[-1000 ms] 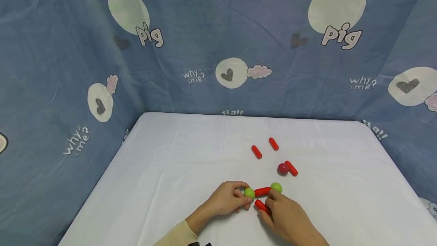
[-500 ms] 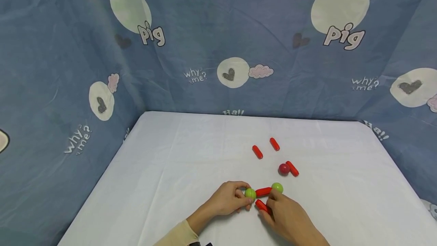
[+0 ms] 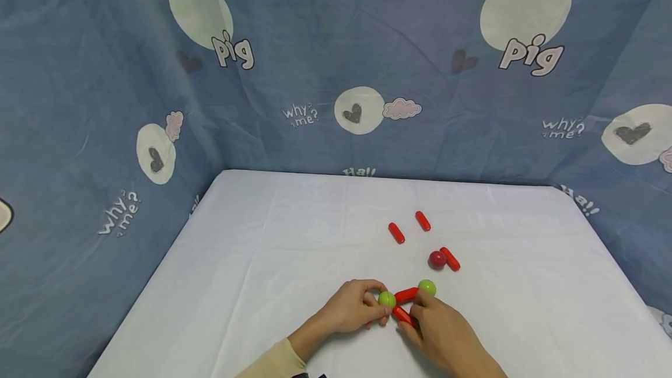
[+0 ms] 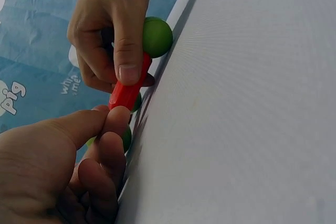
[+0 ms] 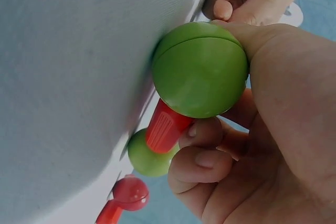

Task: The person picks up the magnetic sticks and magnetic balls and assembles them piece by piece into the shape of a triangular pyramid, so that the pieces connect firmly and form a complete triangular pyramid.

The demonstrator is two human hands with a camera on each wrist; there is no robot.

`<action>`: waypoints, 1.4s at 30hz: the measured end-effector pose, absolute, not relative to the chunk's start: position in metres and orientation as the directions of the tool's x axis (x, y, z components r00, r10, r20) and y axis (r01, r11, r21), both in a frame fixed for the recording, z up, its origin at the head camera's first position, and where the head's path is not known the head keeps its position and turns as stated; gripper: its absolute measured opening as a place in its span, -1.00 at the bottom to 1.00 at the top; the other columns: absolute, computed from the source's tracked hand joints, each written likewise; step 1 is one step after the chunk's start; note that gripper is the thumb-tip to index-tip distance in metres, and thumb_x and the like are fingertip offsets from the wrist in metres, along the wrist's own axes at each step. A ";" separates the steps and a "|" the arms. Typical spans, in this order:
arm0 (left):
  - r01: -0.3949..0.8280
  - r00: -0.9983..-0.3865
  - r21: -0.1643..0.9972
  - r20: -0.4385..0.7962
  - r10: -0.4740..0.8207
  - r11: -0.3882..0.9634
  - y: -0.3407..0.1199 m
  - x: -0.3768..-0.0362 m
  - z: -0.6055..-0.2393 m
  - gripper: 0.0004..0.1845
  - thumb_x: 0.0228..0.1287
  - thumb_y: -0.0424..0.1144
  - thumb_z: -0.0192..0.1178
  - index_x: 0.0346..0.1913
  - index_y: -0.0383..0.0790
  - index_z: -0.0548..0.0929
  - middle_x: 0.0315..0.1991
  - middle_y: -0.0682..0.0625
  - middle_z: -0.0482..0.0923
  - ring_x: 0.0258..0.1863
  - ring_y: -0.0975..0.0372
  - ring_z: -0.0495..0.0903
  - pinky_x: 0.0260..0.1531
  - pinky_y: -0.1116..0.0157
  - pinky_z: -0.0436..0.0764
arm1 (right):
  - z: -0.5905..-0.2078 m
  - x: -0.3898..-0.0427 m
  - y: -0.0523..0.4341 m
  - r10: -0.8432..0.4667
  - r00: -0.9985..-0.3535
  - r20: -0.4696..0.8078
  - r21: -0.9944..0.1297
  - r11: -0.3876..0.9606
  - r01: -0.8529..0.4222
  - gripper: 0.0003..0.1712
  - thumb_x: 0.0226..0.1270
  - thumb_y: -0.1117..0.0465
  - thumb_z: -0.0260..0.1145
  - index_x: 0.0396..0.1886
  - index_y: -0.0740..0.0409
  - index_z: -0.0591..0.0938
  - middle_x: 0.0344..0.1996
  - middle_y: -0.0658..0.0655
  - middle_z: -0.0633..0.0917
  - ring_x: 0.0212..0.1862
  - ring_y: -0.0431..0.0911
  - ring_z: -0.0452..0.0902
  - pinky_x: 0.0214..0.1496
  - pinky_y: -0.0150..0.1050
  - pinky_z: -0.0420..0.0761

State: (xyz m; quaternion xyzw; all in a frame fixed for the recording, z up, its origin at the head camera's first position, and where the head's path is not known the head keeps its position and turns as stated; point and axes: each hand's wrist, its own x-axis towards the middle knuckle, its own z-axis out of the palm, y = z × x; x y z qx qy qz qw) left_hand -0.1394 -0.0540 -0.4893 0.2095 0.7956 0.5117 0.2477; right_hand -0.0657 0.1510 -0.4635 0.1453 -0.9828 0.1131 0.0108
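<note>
My left hand (image 3: 357, 307) pinches a green ball (image 3: 387, 300) between thumb and fingers. From that ball a red rod (image 3: 406, 294) runs to a second green ball (image 3: 427, 287). My right hand (image 3: 443, 328) grips another red rod (image 3: 403, 315), whose tip meets the ball in my left hand; whether it is seated in it I cannot tell. A third green ball (image 5: 202, 72), large in the right wrist view, sits at this rod's near end (image 4: 157, 37). My right hand hides that ball in the head view.
Beyond my hands, a red ball (image 3: 437, 259) lies against a red rod (image 3: 450, 259). Two more loose red rods, a left one (image 3: 396, 233) and a right one (image 3: 422, 221), lie farther back on the white-covered table (image 3: 294, 220). A blue printed cloth (image 3: 294, 34) hangs behind.
The small gap between the rod in my right hand and the green ball in my left hand has closed. The other pieces lie as before; the head view shifts slightly.
</note>
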 end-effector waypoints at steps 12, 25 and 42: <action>0.095 -0.785 0.908 -0.183 0.592 0.407 -0.053 -0.139 -0.490 -0.65 0.31 -0.16 0.40 0.09 -0.18 0.64 -0.54 0.16 0.75 -0.71 0.36 0.49 -0.59 0.45 0.43 | -0.463 -0.065 0.152 -0.269 -0.962 0.040 -0.232 0.934 -0.271 -0.66 0.13 -0.08 0.57 -0.43 0.08 0.73 -0.40 -0.10 0.43 -0.41 -0.30 0.31 -0.38 -0.43 0.47; 0.106 -0.782 0.912 -0.170 0.599 0.397 -0.052 -0.141 -0.492 -0.63 0.31 -0.16 0.40 0.10 -0.20 0.64 -0.56 0.19 0.73 -0.72 0.38 0.48 -0.61 0.46 0.41 | -0.464 -0.066 0.152 -0.278 -0.959 0.055 -0.232 0.931 -0.283 -0.66 0.14 -0.08 0.57 -0.45 0.08 0.73 -0.39 -0.10 0.43 -0.39 -0.31 0.31 -0.35 -0.43 0.48; 0.265 -0.766 0.827 -0.131 0.629 0.496 -0.059 -0.142 -0.489 -0.61 0.27 -0.06 0.43 0.05 -0.17 0.64 -0.62 0.28 0.67 -0.65 0.47 0.51 -0.38 0.50 0.48 | -0.462 -0.066 0.153 -0.308 -0.949 0.065 -0.235 0.920 -0.314 -0.64 0.13 -0.15 0.56 -0.42 0.03 0.73 -0.40 -0.14 0.43 -0.38 -0.33 0.31 -0.33 -0.44 0.48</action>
